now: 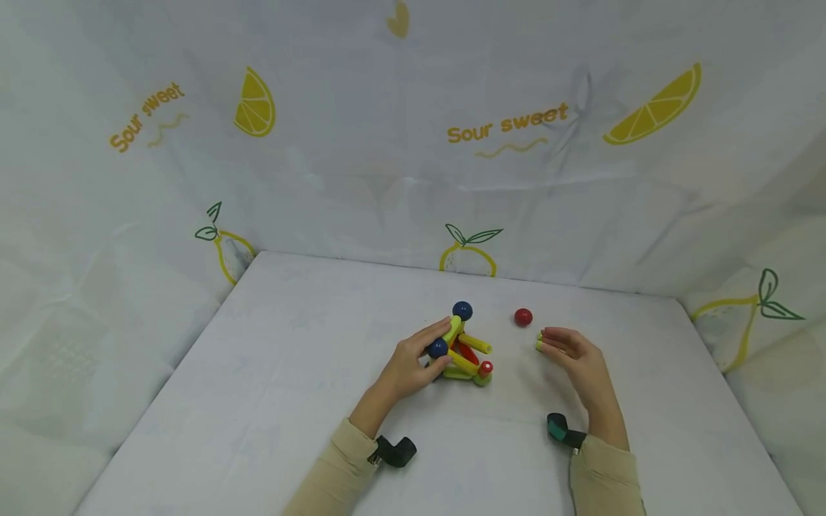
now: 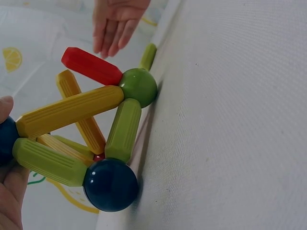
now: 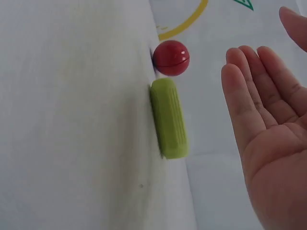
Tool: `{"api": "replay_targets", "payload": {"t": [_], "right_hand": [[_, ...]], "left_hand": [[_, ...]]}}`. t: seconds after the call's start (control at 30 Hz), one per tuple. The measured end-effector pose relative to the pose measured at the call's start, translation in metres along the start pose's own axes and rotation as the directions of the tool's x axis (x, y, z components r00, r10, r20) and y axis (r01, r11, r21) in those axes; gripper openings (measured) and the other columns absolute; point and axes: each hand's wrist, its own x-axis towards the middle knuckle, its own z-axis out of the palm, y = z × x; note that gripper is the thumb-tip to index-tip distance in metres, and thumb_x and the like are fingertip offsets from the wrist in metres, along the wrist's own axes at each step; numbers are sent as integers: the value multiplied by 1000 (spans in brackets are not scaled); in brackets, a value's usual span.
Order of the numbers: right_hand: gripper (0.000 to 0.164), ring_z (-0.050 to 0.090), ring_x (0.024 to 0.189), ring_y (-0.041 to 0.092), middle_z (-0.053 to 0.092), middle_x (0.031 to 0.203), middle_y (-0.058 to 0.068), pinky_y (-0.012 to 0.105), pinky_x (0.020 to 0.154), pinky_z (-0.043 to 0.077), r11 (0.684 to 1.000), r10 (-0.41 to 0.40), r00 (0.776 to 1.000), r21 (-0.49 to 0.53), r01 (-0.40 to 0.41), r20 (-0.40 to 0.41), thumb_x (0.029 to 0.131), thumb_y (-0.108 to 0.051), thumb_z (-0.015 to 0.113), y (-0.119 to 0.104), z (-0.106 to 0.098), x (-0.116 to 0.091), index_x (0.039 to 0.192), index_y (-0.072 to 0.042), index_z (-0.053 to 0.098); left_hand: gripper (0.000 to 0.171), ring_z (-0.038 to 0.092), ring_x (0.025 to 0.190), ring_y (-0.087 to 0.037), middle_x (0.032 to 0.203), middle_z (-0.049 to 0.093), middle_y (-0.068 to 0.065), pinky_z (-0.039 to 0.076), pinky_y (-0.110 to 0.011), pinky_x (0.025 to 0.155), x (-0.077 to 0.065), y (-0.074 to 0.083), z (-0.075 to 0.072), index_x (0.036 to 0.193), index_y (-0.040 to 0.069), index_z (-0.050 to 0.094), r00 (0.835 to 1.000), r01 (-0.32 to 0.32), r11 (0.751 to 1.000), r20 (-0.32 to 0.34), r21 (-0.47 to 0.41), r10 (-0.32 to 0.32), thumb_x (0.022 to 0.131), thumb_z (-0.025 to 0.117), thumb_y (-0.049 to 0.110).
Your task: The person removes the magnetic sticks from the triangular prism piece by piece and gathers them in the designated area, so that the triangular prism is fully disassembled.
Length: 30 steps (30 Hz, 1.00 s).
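Observation:
In the head view my left hand [image 1: 409, 365] holds a frame of magnetic building rods and balls, with thumb and fingers around its near blue ball [image 1: 437, 348] and a light-green rod [image 1: 453, 329]. The left wrist view shows yellow rods [image 2: 72, 111], a red rod [image 2: 91, 66] and a green ball [image 2: 139, 87] joined in it. A lower blue ball [image 2: 110, 185] sits at the tabletop. To the right, my right hand [image 1: 584, 365] hovers with relaxed, nearly straight fingers and holds nothing. Close by its fingertips lies a loose light-green rod [image 3: 170, 120].
A loose red ball [image 1: 523, 317] rests on the white tabletop [image 1: 310, 344], beyond the loose rod. Behind the table hangs a white cloth [image 1: 361, 143] printed with lemons. Each wrist wears a black camera mount [image 1: 396, 451].

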Motion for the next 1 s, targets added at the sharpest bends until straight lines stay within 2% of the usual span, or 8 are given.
{"api": "replay_targets", "payload": {"t": [0.2, 0.3, 0.43, 0.57, 0.67, 0.8, 0.93, 1.0], "right_hand": [[42, 58, 108, 1, 59, 124, 9, 10, 86, 47, 986, -142, 981, 108, 128, 130, 92, -21, 63, -18, 5, -4, 126, 1, 54], [40, 57, 108, 4, 59, 121, 6, 12, 86, 49, 981, -172, 969, 120, 152, 177, 91, -19, 64, -27, 7, -7, 125, 1, 54], [38, 59, 105, 0, 60, 119, -1, 14, 86, 50, 979, -191, 952, 111, 169, 237, 91, -18, 64, -34, 10, -13, 125, -2, 56], [37, 60, 104, -2, 60, 123, 11, 15, 86, 50, 981, -189, 931, 102, 165, 312, 91, -18, 64, -40, 18, -19, 124, -3, 56], [38, 61, 108, 9, 56, 125, 24, 15, 86, 50, 983, -180, 913, 112, 149, 367, 90, -16, 65, -41, 27, -22, 124, -1, 56], [36, 61, 111, 18, 57, 124, 25, 14, 87, 49, 979, -196, 898, 126, 159, 394, 90, -11, 64, -40, 35, -23, 123, 1, 56], [34, 62, 108, 14, 58, 121, 27, 14, 87, 49, 971, -234, 893, 132, 197, 386, 90, -9, 63, -41, 41, -22, 121, 3, 57], [33, 62, 107, 16, 58, 120, 28, 15, 87, 50, 970, -240, 891, 135, 203, 385, 90, -9, 64, -41, 43, -22, 120, 4, 57]], "left_hand": [[54, 43, 134, -19, 146, 44, -9, 39, -25, 104, 2, -3, 0, 139, 3, 46, 1000, -13, 1000, -4, 7, 13, 90, 65, 17], [54, 44, 134, -19, 146, 44, -10, 39, -25, 105, 2, -4, 0, 138, 3, 46, 1000, -15, 1000, -4, 8, 15, 90, 65, 16], [54, 43, 134, -19, 145, 45, -10, 38, -27, 106, 4, -3, 2, 138, 1, 46, 1000, -21, 1000, 9, 23, 20, 89, 66, 16], [55, 43, 134, -18, 146, 44, -7, 38, -26, 106, 4, -2, 3, 139, 2, 46, 1000, -8, 1000, 23, 21, 8, 90, 66, 17], [55, 43, 134, -17, 146, 44, -7, 39, -25, 105, 4, -2, 2, 139, 3, 46, 1000, -3, 1000, 18, 26, 3, 90, 66, 18], [55, 44, 133, -17, 145, 45, -8, 38, -26, 106, 3, -2, 1, 138, 4, 47, 1000, -7, 999, 7, 38, 7, 89, 66, 18], [54, 44, 133, -19, 145, 45, -9, 39, -25, 105, 2, -1, 0, 138, 3, 47, 1000, 0, 1000, 0, 24, 0, 89, 66, 17], [54, 45, 133, -19, 145, 45, -10, 40, -25, 104, 1, 0, 0, 138, 3, 47, 1000, 7, 1000, -2, 16, -7, 89, 66, 17]]}}
